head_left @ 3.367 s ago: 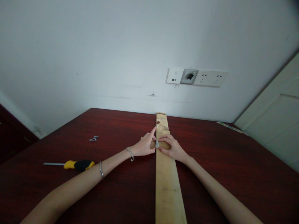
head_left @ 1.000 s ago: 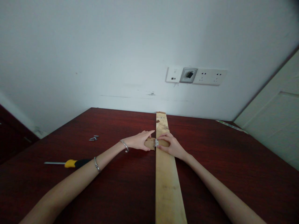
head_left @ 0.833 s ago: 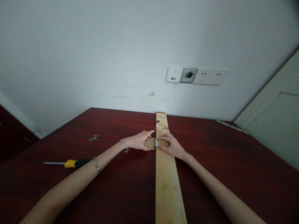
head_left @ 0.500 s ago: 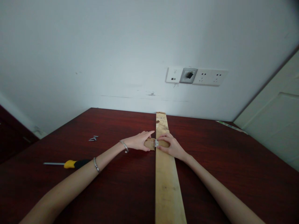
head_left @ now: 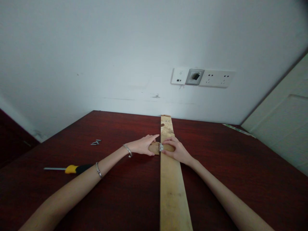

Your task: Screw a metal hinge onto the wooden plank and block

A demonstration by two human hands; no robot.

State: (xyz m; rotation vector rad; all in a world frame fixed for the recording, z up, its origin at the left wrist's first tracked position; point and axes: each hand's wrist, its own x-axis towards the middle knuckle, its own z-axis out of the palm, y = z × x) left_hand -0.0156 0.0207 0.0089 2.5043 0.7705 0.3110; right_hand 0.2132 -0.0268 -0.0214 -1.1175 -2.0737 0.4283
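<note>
A long pale wooden plank (head_left: 173, 189) lies lengthwise on the dark red table. My left hand (head_left: 143, 145), with two bracelets on its arm, is closed round a small wooden block (head_left: 154, 148) against the plank's left edge. A small silver metal hinge (head_left: 161, 147) bridges the joint between block and plank. My right hand (head_left: 177, 150) rests on the plank, its thumb and fingers curved and pressing the hinge from the right side. The fingertips partly cover the hinge.
Several screws (head_left: 95, 142) lie on the table (head_left: 120, 199) to the left. A yellow and black screwdriver (head_left: 72, 169) lies nearer, partly behind my left forearm. Sockets (head_left: 218, 78) sit on the white wall behind; a thin patterned strip (head_left: 238, 130) lies at the back right.
Both hands keep the same hold on the block and the hinge. Only the camera's view has shifted very slightly.
</note>
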